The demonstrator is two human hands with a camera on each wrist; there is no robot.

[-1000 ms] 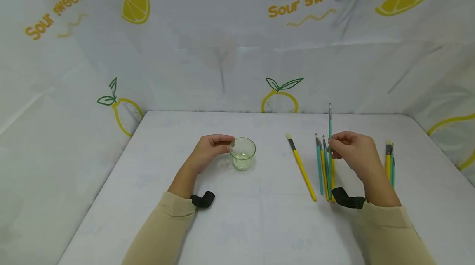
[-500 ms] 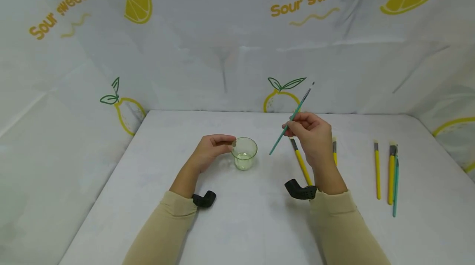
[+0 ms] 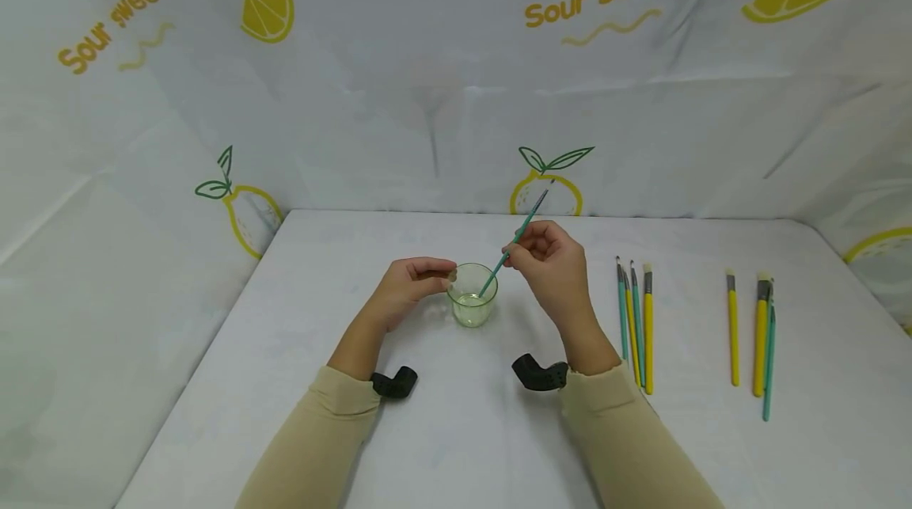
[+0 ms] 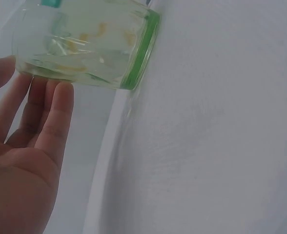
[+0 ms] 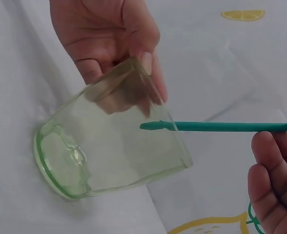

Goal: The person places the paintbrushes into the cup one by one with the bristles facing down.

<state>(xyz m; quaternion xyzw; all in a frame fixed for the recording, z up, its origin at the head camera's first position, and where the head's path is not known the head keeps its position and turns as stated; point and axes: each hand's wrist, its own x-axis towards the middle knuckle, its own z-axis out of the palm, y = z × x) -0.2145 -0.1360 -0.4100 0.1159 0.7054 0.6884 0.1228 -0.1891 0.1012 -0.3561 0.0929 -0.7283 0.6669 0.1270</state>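
Note:
A pale green clear glass point(image 3: 473, 311) stands upright on the white table, left of the brushes. My left hand point(image 3: 409, 291) holds it at its left side, thumb and fingertips at the rim. In the right wrist view, those fingers show through the wall of the glass point(image 5: 119, 146). My right hand point(image 3: 556, 267) pinches a thin teal paintbrush point(image 3: 523, 226), bristles up and slanting. The plain end of its handle point(image 5: 158, 126) reaches in past the rim, above the bottom. No other brush shows inside.
Several teal and yellow paintbrushes point(image 3: 648, 335) lie side by side to the right of my right forearm. Farther right are a yellow brush point(image 3: 734, 335), a wider yellow brush point(image 3: 761, 343) and a teal one point(image 3: 769, 366). A lemon-print sheet point(image 3: 399, 97) hangs behind the table.
My right hand has lifted the teal paintbrush from the group, carried it left, and its handle end now dips into the glass. My left hand stays at the glass.

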